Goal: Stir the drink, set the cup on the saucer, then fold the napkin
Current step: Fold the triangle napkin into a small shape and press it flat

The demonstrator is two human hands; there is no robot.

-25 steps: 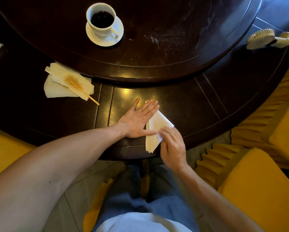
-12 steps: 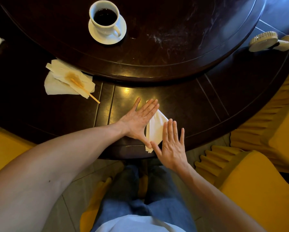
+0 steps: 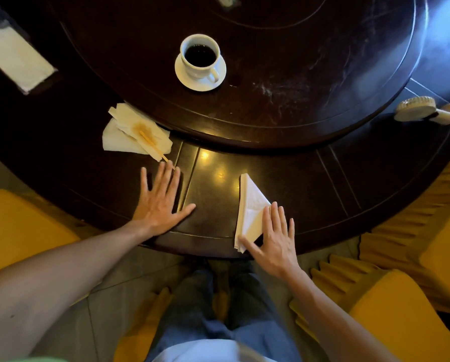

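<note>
A white cup (image 3: 201, 56) of dark coffee stands on its white saucer (image 3: 192, 83) on the raised round turntable. A white napkin (image 3: 250, 205), folded into a triangle, lies near the table's front edge. My right hand (image 3: 274, 237) rests flat and open beside it, thumb and fingertips touching its lower right side. My left hand (image 3: 161, 199) lies flat on the bare dark wood to the napkin's left, fingers spread, apart from it. A wooden stir stick (image 3: 153, 146) lies on a coffee-stained napkin (image 3: 134, 133) at the left.
The dark wooden table (image 3: 336, 184) carries a raised turntable (image 3: 297, 61). A cream hand-held fan (image 3: 424, 111) lies at the right edge. A tissue holder with white paper (image 3: 15, 58) sits far left. Yellow-covered chairs (image 3: 401, 322) flank my lap.
My left hand has slid off the folded napkin to the left onto bare wood. The right hand has shifted to the napkin's right side. The camera view has tilted, showing more of the table.
</note>
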